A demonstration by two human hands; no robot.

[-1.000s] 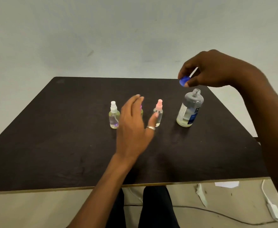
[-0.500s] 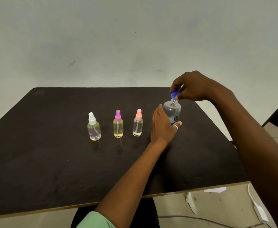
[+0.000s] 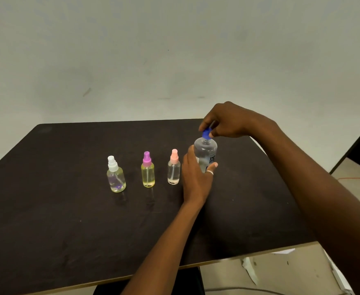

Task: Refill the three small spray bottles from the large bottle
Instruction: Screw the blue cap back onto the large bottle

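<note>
Three small spray bottles stand in a row on the dark table (image 3: 68, 220): one with a white top (image 3: 115, 175), one with a purple top (image 3: 147, 170) holding yellow liquid, one with a pink top (image 3: 173, 168). To their right stands the large clear bottle (image 3: 206, 153). My left hand (image 3: 196, 177) grips its body from the near side. My right hand (image 3: 228, 121) pinches the blue cap (image 3: 206, 133) right on the bottle's neck.
The table's near edge runs across the bottom and its right edge lies just past the large bottle. Scraps of paper (image 3: 249, 269) and a cable (image 3: 238, 289) lie on the floor to the right. A plain wall stands behind.
My left hand moved right from the small bottles to the large bottle and took hold of it. My right hand lowered the blue cap onto the bottle's neck.
</note>
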